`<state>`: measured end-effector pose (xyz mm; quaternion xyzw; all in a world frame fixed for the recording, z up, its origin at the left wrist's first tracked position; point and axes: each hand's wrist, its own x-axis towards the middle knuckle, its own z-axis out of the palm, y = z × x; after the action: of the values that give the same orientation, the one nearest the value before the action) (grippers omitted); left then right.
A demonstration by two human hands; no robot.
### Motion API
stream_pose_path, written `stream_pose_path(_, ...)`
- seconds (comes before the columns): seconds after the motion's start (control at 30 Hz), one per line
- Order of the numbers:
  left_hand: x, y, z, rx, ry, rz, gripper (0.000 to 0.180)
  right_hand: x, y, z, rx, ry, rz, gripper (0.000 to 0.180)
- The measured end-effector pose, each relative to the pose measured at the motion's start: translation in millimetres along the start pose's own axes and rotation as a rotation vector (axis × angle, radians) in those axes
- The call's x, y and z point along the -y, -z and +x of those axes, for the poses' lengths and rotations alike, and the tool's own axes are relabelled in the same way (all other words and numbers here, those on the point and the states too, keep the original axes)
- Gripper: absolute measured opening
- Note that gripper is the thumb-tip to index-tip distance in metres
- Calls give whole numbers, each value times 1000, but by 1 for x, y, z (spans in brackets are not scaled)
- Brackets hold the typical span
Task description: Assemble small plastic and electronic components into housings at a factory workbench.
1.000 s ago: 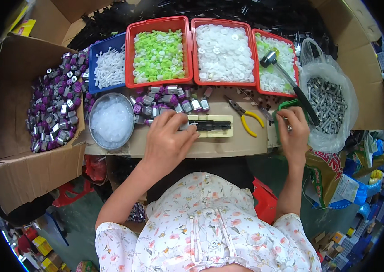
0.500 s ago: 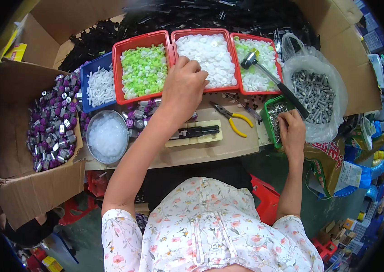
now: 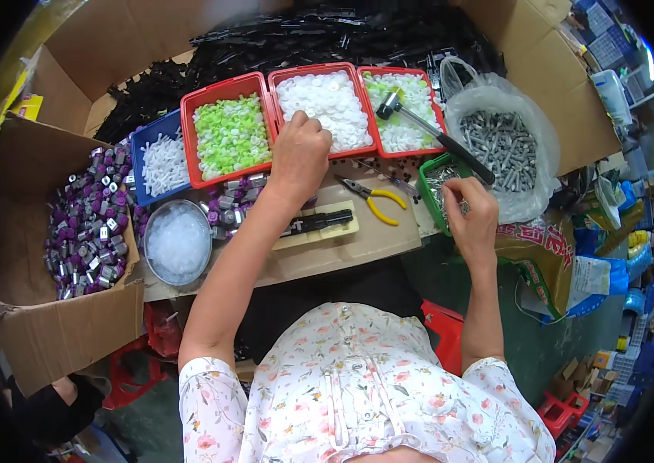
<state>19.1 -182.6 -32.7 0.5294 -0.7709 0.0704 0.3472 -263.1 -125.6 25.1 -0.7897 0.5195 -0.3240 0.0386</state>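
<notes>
My left hand [image 3: 301,158] is closed over the near-left corner of a red bin of white plastic discs [image 3: 327,99]. Its fingertips are hidden, so whatever they hold does not show. Over the near side of a green tray [image 3: 424,196] of small metal pins [image 3: 441,176], my right hand [image 3: 471,212] pinches with thumb and fingers. Anything in that pinch is too small to make out. Between the hands lie yellow-handled pliers [image 3: 377,199]. A long black part [image 3: 319,221] rests in a cream-coloured holder [image 3: 350,230] by my left forearm.
A black-handled hammer [image 3: 439,133] lies across the right red bin [image 3: 436,116]. Beside it stands a plastic bag of metal parts [image 3: 500,150]. Leftward are a red bin of green-and-white pieces [image 3: 227,135], a blue tray [image 3: 136,166], a round metal bowl [image 3: 205,255] and a cardboard box [image 3: 65,332].
The bench has shifted leftward in view. My right hand has drawn back slightly toward me from the green tray's pins. My left hand stays at the white-disc bin, fingers still closed.
</notes>
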Motion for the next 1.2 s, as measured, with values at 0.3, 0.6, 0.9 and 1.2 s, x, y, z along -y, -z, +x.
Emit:
stream_pose_path(0.3,-22,37,0,-58,328,-404,6,34,-30,11,-6,-88,425,10)
stream_pose_path(0.6,-54,54,-32,-23,1168,-1612,12,71,-66,37,9,137,727,15)
stream_pose_path(0.9,-70,56,-35,-75,1230,-1650,8,69,-64,26,-56,270,546,19)
stream_pose_path(1.2,-90,53,-47,45,1205,-1765,13,54,-46,6,-6,142,675,16)
